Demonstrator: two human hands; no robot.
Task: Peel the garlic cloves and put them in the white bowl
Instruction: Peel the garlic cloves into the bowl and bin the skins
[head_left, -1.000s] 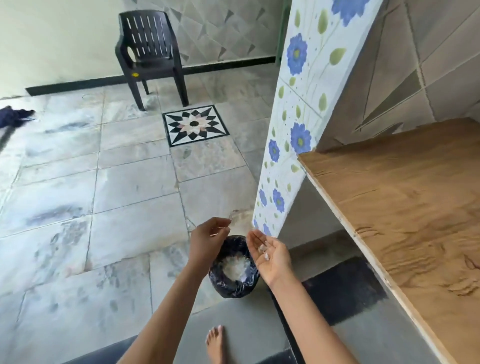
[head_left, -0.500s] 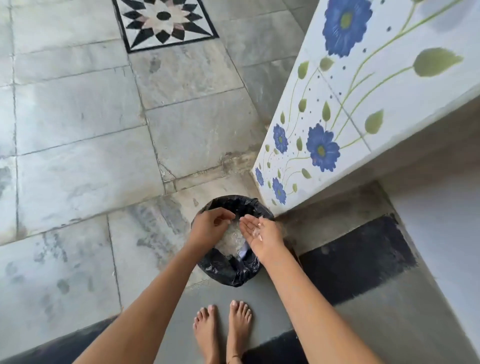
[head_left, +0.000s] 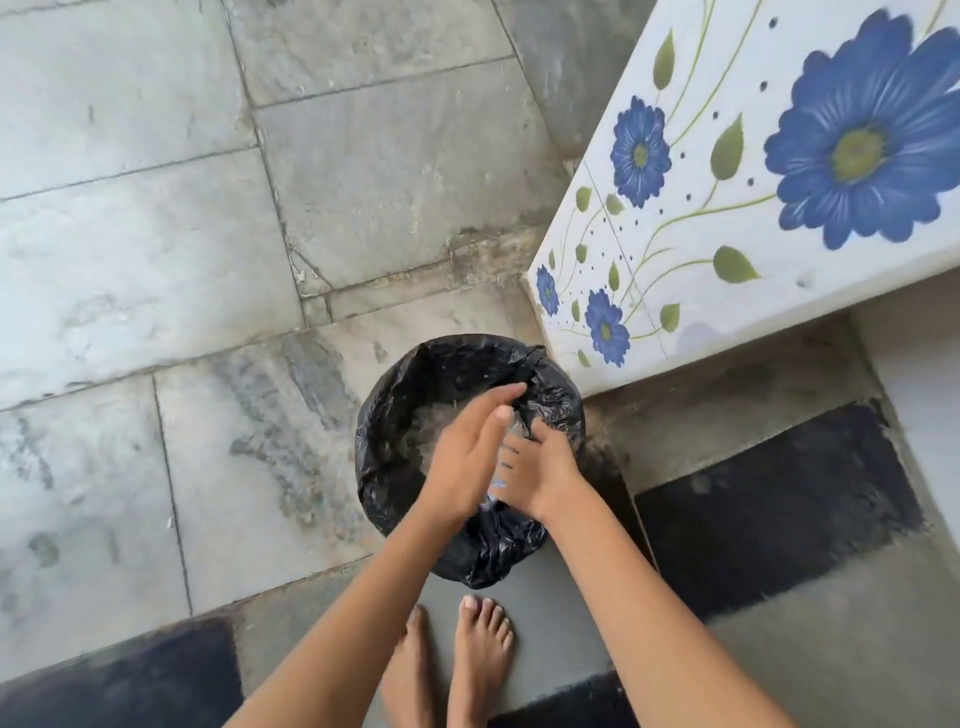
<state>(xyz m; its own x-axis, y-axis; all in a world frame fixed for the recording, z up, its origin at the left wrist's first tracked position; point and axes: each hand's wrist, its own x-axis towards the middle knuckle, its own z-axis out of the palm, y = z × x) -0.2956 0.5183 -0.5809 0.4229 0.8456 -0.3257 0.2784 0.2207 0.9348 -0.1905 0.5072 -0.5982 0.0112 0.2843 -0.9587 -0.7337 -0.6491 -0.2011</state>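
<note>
Both my hands are over a small bin lined with a black plastic bag (head_left: 395, 431) on the floor. My left hand (head_left: 467, 457) is flat with fingers straight, its palm sliding against my right hand (head_left: 540, 467), whose fingers are spread and point left. Pale papery garlic skins (head_left: 434, 421) lie inside the bag under my hands. I see no garlic cloves and no white bowl in this view. Neither hand grips anything that I can see.
A white tiled counter side with blue flowers (head_left: 727, 208) stands just right of the bin. Grey marble floor tiles (head_left: 156, 234) spread to the left. My bare feet (head_left: 457, 660) stand on a grey and black floor strip just behind the bin.
The view has dropped straight down and closer to the bin. My hands have come together: the left palm now rubs across the right, which turned palm inward.
</note>
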